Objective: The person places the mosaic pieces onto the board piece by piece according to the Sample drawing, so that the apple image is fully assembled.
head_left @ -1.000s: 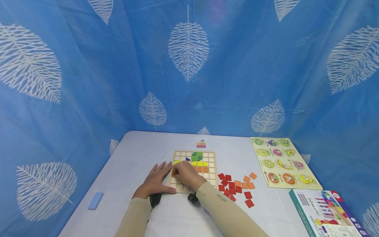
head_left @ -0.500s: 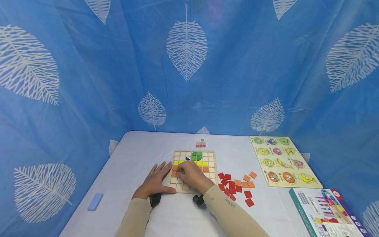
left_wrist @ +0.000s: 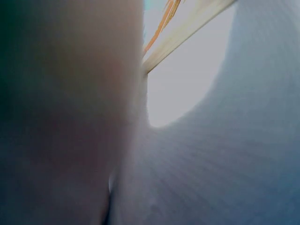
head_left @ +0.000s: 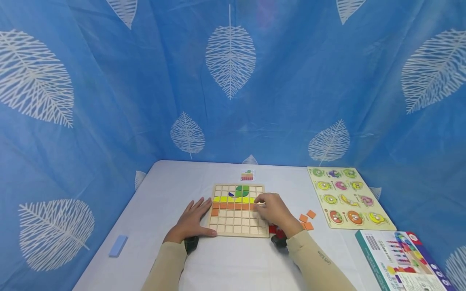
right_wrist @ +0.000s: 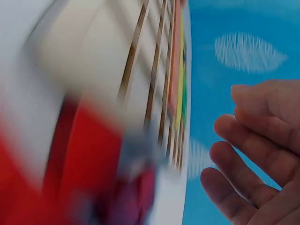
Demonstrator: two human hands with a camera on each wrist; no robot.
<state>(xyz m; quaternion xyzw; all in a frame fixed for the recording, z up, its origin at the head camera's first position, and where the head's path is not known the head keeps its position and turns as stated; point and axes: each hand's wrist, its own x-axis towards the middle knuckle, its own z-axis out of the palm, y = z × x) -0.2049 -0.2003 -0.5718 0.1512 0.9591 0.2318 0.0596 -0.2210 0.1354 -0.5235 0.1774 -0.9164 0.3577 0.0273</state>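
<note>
A wooden grid board (head_left: 241, 221) lies flat on the white table. Set in its squares are green leaf-shaped pieces (head_left: 242, 191), a small dark blue piece (head_left: 231, 194), a yellow row (head_left: 227, 199) and an orange row (head_left: 234, 206). One orange tile (head_left: 214, 212) sits below that row at the left. My left hand (head_left: 191, 220) rests spread along the board's left edge, thumb at the near corner. My right hand (head_left: 275, 210) hovers at the right edge; the right wrist view shows its fingers (right_wrist: 232, 164) loosely bent, holding nothing. Red tiles (right_wrist: 89, 159) lie beneath, mostly hidden in the head view.
Loose orange tiles (head_left: 308, 226) lie right of the right hand. A picture card (head_left: 247, 175) is behind the board. Farther right are a fruit puzzle board (head_left: 346, 199) and a printed box (head_left: 404, 258). A light blue block (head_left: 118, 246) sits at the left.
My right hand has moved rightward from the board's left side to its right edge, uncovering the orange row and the single orange tile below it. The left hand stays put.
</note>
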